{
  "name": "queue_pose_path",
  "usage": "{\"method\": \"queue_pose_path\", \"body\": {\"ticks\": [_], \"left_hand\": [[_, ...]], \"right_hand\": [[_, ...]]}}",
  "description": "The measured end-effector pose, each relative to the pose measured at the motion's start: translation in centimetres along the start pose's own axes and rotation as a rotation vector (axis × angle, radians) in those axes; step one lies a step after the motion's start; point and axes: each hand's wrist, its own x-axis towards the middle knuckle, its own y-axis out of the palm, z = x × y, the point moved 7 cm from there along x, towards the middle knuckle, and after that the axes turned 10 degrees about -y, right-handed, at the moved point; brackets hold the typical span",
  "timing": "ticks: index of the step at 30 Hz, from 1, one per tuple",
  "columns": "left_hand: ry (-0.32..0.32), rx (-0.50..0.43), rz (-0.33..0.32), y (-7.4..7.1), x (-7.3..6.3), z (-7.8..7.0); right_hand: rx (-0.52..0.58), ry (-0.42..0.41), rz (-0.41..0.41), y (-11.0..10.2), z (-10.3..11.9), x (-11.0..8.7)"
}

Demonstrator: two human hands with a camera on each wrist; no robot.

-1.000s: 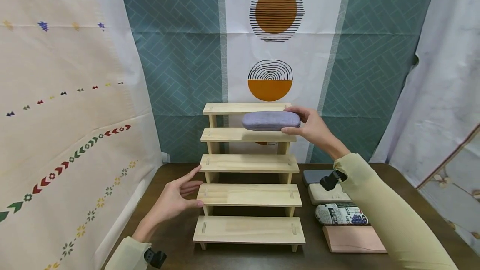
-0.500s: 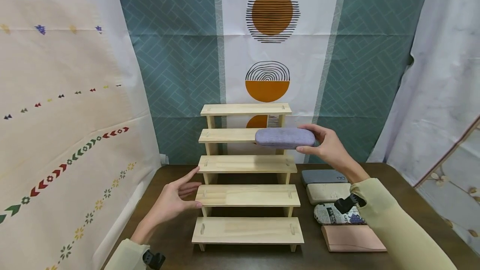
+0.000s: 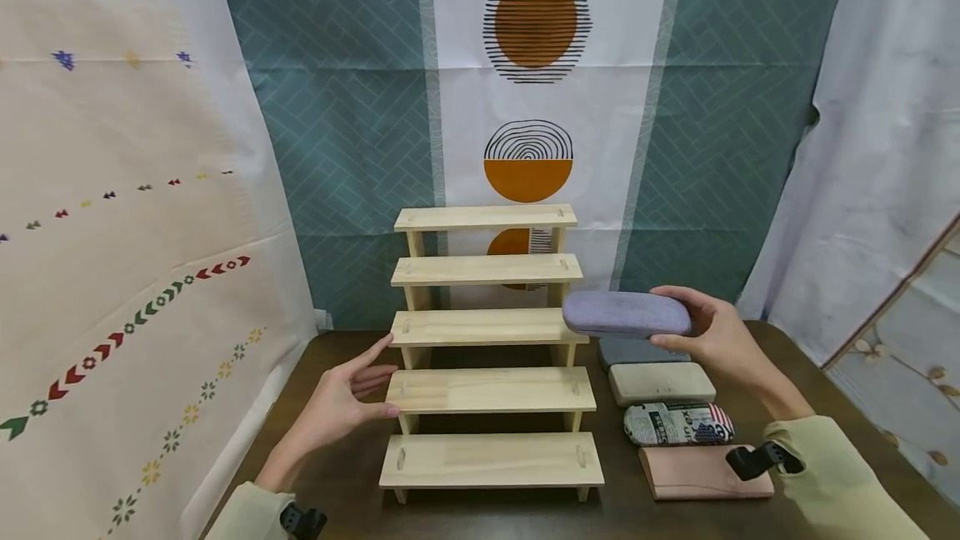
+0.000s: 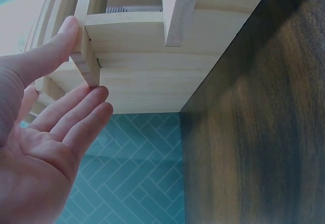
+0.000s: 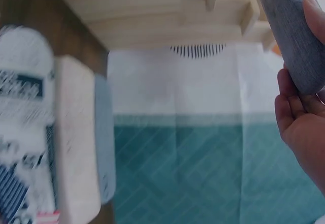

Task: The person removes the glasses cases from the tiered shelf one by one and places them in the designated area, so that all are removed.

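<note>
My right hand grips one end of a long, rounded purple glasses case between thumb and fingers. The case is held level, to the right of the third step and overlapping a blue-grey case behind it. In the right wrist view its fabric-like cover shows, the fingers under its end. A pale wooden stepped stand rises in tiers at the middle of the table. At its left side my left hand touches the ends of the middle steps with outstretched fingers and thumb; in the left wrist view the fingertips meet a board's end.
Right of the stand, a blue-grey case, a cream case, a newsprint-patterned case and a pink case lie in a column on the dark table. Patterned cloths hang behind and at the sides.
My right hand has carried the purple glasses case from in front of the upper steps down and to the right, off the stand. My left hand stays at the stand's left side.
</note>
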Motion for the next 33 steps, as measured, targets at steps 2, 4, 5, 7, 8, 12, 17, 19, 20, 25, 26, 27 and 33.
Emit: {"method": "queue_pose_path", "body": {"ticks": [2,4,5,7,8,12,17,19,20,25,26,27,33], "left_hand": [[-0.008,0.003,0.0,0.0,0.0,0.0],[-0.015,0.006,0.0,0.0,0.0,0.0],[-0.017,0.005,-0.001,-0.1,0.0,0.0],[-0.02,0.005,-0.001,-0.1,0.0,0.0],[-0.019,0.006,0.0,-0.1,0.0,0.0],[-0.02,0.005,0.002,-0.1,-0.1,-0.1],[-0.019,-0.004,0.002,-0.1,-0.1,-0.2],[-0.018,-0.005,0.003,-0.1,-0.1,-0.1],[-0.018,-0.004,0.003,-0.1,-0.1,-0.1],[-0.018,0.002,0.002,0.0,0.0,0.0],[-0.019,0.004,-0.001,0.0,0.0,0.1],[-0.018,0.007,-0.002,0.0,0.0,0.0],[-0.033,0.018,-0.008,-0.1,0.1,0.1]], "right_hand": [[-0.02,-0.001,-0.002,-0.7,-0.3,-1.0],[-0.047,-0.006,-0.011,-1.5,-0.5,-2.0],[-0.061,-0.006,-0.017,-1.8,-0.6,-2.5],[-0.079,-0.008,-0.027,-2.5,-0.8,-3.4],[-0.077,-0.005,-0.035,-2.7,-0.9,-3.8],[-0.07,-0.004,-0.05,-3.7,-1.5,-5.3],[-0.077,-0.002,-0.034,-4.7,-2.1,-7.0],[-0.073,0.01,-0.031,-5.1,-2.5,-7.6],[-0.07,0.017,-0.036,-5.3,-2.8,-7.9],[-0.091,0.001,-0.061,-6.6,-4.1,-9.2],[-0.098,0.001,-0.071,-6.9,-4.3,-9.5],[-0.111,-0.004,-0.068,-7.1,-4.6,-9.8],[-0.144,0.026,-0.067,-8.6,-6.0,-11.5]]}}
